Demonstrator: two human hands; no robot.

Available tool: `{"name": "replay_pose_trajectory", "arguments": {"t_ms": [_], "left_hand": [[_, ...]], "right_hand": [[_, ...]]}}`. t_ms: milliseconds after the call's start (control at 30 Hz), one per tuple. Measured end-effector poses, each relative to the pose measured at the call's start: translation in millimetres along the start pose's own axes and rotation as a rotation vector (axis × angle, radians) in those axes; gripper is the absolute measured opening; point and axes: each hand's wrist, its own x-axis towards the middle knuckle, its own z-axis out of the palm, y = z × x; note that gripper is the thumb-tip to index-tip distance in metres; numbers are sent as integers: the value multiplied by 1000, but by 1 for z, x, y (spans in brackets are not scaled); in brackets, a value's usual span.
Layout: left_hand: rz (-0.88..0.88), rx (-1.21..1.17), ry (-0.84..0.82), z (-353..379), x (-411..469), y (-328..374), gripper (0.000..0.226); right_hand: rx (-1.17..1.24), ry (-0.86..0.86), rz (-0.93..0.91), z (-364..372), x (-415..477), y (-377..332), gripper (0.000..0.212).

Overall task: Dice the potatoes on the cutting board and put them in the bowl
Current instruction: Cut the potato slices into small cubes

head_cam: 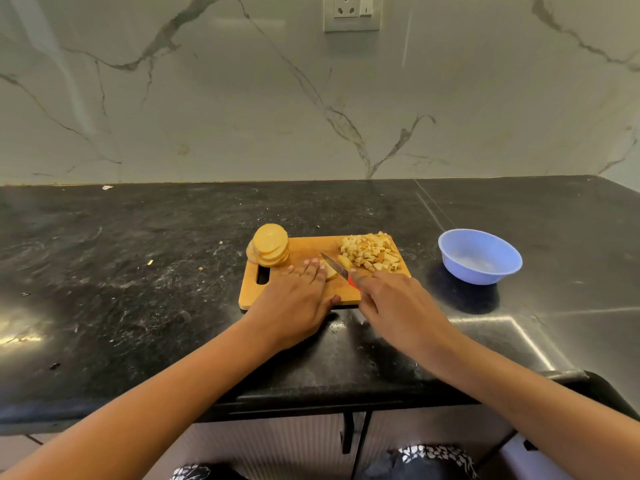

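A wooden cutting board (298, 252) lies on the black counter. A stack of round potato slices (269, 244) leans at its far left corner. A heap of diced potato (372, 252) fills its far right corner. My left hand (296, 303) lies flat with straight fingers pressing on potato slices (331, 273) in the board's middle. My right hand (398, 306) grips the red handle of a knife (335, 265), whose blade points away and left, cutting between the held slices and a cut piece (345, 261). A blue bowl (479, 256) stands empty to the right of the board.
The black stone counter (138, 289) runs wide to the left and right, with small potato scraps scattered left of the board. A marble wall (242, 98) rises behind, with a socket (351, 12) at the top. The counter's front edge is near my forearms.
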Motion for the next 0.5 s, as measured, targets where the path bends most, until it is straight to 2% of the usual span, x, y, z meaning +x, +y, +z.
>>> {"name": "replay_pose_trajectory", "arguments": {"t_ms": [233, 400, 500], "left_hand": [[-4, -42, -20, 0, 2, 0, 57], [-9, -16, -43, 0, 6, -1, 56], [-7, -33, -32, 1, 5, -1, 56]], "right_hand": [[-182, -70, 45, 18, 11, -15, 49], [-191, -124, 3, 11, -10, -8, 54], [-158, -93, 21, 6, -15, -4, 53]]}}
